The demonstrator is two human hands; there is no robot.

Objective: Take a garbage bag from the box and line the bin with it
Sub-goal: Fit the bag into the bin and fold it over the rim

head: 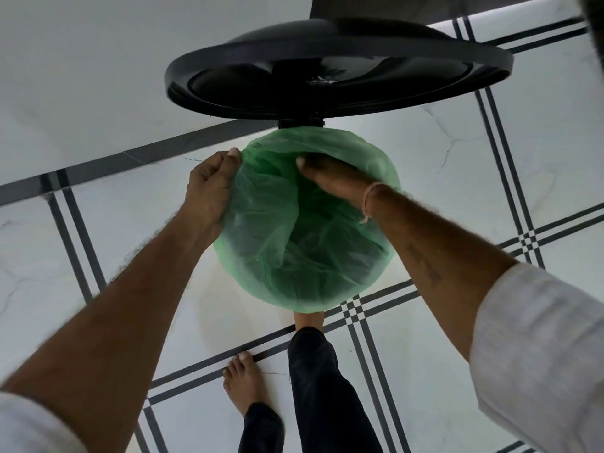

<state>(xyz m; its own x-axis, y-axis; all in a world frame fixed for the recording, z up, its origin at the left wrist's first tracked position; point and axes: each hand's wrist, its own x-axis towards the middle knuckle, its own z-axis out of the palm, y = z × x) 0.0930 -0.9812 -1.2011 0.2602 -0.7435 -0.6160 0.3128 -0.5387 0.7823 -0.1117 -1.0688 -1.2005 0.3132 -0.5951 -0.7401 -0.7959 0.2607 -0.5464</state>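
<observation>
Floor (408, 371): pale marble-look tile, crossed by dark double and triple stripe bands that meet in small checkered squares; one such crossing lies just below the right forearm, another near the feet. A broad dark band is seen running diagonally beyond the left hand, with a plain pale surface above it.

Open room: bare tile is seen left of the left hand and right of the right forearm. The space directly beyond both hands is taken up by the raised lid.

Lid (340, 65): black, round, with a raised outer ring; held open and tilted up on a hinge at the far edge of the bin, just past the fingertips of both hands.

Garbage bag (261, 230): thin, translucent green film, wrinkled and folded. It is seated in the bin's mouth between the two hands, its edge turned out over the rim all round (the bin's own wall is hidden beneath it; only a dark interior shows through the film).

Left hand (209, 191): closed on the bag's edge at the left side of the rim, thumb on top, film gathered against the palm.

Right hand (330, 178): reached inside the bag's opening at the far side, palm down, fingers pressed on the film; whether film is pinched there cannot be told. A pale cord is worn at the wrist.

Person: white sleeves at both lower corners, dark trousers, two bare feet (243, 380) on the tile below the bin, the right one partly hidden under the bag's near edge.
</observation>
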